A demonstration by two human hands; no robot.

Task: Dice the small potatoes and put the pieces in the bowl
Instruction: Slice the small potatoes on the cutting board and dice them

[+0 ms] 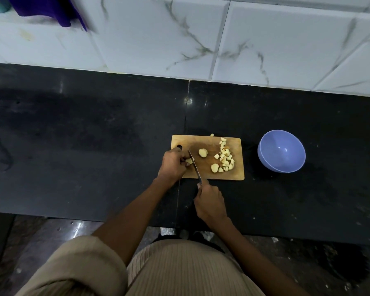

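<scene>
A wooden cutting board (209, 174) lies on the black counter. My left hand (174, 164) pinches a small potato piece (189, 161) at the board's left side. My right hand (209, 201) grips the handle of a knife (195, 165), whose blade rests against that piece. A peeled potato half (202, 152) sits mid-board and another (215, 167) lies nearer the front. A heap of diced pieces (225, 157) covers the board's right side. The purple bowl (281, 151) stands to the right of the board with nothing visible inside.
One diced piece (212, 135) lies just off the board's far edge. A marbled tile wall (201, 39) rises behind the black counter (83, 135). A purple cloth (51, 9) hangs at the top left. The counter's front edge runs just below my right hand.
</scene>
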